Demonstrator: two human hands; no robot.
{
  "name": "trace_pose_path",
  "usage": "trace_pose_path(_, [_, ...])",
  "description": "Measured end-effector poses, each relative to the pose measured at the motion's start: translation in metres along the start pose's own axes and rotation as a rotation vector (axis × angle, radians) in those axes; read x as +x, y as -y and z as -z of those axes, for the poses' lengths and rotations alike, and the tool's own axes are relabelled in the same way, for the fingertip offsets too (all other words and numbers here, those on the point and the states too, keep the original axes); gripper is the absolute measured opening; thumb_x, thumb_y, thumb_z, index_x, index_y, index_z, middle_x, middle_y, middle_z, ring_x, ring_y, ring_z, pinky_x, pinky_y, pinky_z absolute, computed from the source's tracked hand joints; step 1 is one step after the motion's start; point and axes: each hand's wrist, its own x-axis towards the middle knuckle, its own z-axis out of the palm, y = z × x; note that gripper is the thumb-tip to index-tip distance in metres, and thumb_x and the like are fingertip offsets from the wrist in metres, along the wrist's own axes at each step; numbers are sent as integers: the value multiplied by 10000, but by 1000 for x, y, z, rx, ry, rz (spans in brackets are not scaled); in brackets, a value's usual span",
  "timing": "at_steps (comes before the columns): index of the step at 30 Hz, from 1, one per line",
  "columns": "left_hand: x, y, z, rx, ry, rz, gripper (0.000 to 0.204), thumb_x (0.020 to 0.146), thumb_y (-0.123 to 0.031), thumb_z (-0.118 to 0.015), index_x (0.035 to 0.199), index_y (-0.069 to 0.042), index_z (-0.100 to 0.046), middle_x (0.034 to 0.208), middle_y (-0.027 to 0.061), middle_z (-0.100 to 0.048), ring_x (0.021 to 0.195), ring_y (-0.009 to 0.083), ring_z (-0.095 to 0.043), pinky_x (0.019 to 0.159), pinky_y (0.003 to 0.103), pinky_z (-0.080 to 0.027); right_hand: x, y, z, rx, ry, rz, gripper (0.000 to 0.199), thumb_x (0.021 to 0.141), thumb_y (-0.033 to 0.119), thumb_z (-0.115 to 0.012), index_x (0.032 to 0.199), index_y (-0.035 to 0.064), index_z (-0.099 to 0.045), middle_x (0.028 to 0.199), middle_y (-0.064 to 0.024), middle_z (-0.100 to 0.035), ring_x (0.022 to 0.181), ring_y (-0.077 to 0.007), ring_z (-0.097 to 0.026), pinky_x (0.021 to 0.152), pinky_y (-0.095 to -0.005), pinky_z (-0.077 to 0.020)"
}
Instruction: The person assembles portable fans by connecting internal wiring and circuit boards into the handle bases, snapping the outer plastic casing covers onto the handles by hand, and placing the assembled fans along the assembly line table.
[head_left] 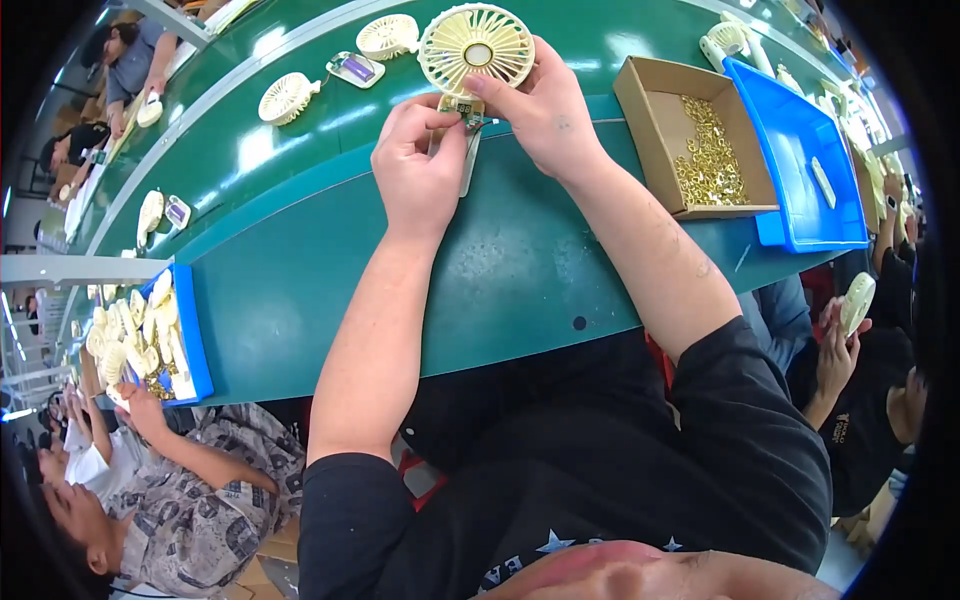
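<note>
- Head view, my only feed: cream fan (478,50) sits at 12 o'clock, its round grille facing up at me.
- Right hand (540,105) grips the fan's rim at its 4 o'clock side, thumb laid over the grille.
- Left hand (420,150) pinches a small circuit board (460,106) just below the grille, thumb against fingers; thin wires by the thumb.
- Green table (290,300) beneath.
- Toward 11 o'clock I log two more fan heads, and between them a purple-celled part (357,69).
- At 2 o'clock: cardboard box (648,145) of gold-coloured pieces (715,155), blue tray (790,190) touching it.
- At 9: blue bin (192,330), cream parts heaped inside.
</note>
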Motion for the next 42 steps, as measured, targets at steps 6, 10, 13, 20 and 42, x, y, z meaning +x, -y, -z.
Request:
trace_pose_path(6, [-3, -2, -10, -4, -67, -61, 63, 829, 73, -683, 861, 30, -649, 1088, 134, -663, 793, 138, -679, 661, 260, -558, -1, 0, 2, 156, 6, -52, 408, 913, 75, -722, 1256, -1, -515, 1143, -97, -662, 1015, -150, -661, 818, -301, -583])
trace_pose_path(10, [-6, -4, -13, 9, -78, -88, 72, 824, 87, -683, 855, 32, -649, 1093, 136, -663, 785, 121, -673, 643, 241, -548, -2, 0, 2, 261, -27, -153, 406, 912, 99, -731, 1256, 21, -531, 1130, -80, -672, 981, -135, -661, 757, -277, -565])
trace_pose_path(13, [-5, -3, -16, 65, -65, -137, 80, 821, 94, -682, 841, 26, -644, 1083, 135, -667, 780, 107, -666, 635, 227, -539, 1, -2, 6, 266, -20, -227, 413, 913, 108, -733, 1262, 20, -531, 1138, -81, -671, 994, -135, -660, 793, -296, -570])
trace_pose_path(20, [-8, -5, -20, -36, -90, -33, 79, 844, 77, -675, 826, 21, -622, 1024, 117, -704, 763, 81, -648, 640, 222, -525, -1, -1, 10, 25, 19, -146, 469, 866, 102, -779, 1252, 18, -525, 1134, -77, -675, 1023, -153, -658, 863, -323, -563])
trace_pose_path(42, [-11, -24, -29, -316, -6, 226, 384, 943, 54, -519, 1283, -19, -355, 1067, 191, -675, 895, 158, -655, 758, 267, -538, -1, 7, 17, 287, 103, -254, 567, 830, 156, -794, 1322, 34, -540, 1159, -75, -681, 1024, -139, -631, 909, -320, -483])
